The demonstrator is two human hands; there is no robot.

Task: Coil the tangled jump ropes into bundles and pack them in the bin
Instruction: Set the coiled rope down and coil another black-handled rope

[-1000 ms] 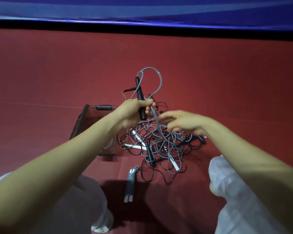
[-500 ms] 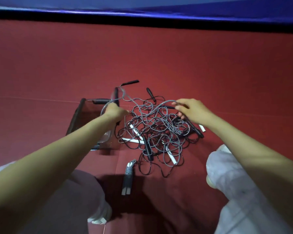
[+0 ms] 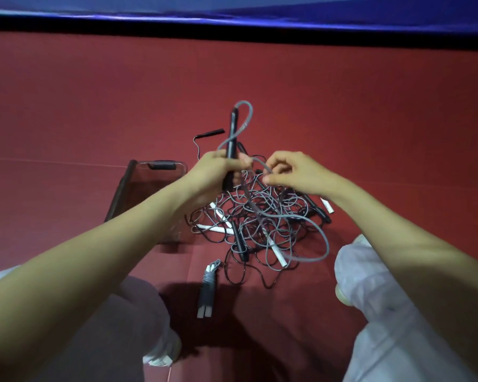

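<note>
Above the tangled pile of grey and black jump ropes (image 3: 262,216) on the red mat (image 3: 94,106), the left hand (image 3: 214,176) grips a black cylindrical handle (image 3: 232,142) upright with curled fingers, the right hand (image 3: 297,172) pinches a grey cord (image 3: 262,168), and the clear plastic bin (image 3: 146,186) stands just left of the pile.

Tangled heap of grey and black jump ropes (image 3: 260,216) sits mid-floor on red mat (image 3: 94,106). Clear plastic bin w/ dark rim (image 3: 138,194) just L of heap. Coiled grey rope bundle w/ white handles (image 3: 209,290) lies in front of heap, nearer the person, btwn the knees. Left hand (image 3: 213,175) above heap's rear, gripping slim black handle (image 3: 232,139) upright. Right hand (image 3: 295,172) just R of it, pinching thick grey cord (image 3: 262,166), which loops down over heap's R side. Short black handle (image 3: 211,132) lies behind heap. Blue padded border (image 3: 232,12) at mat's far edge.
</note>
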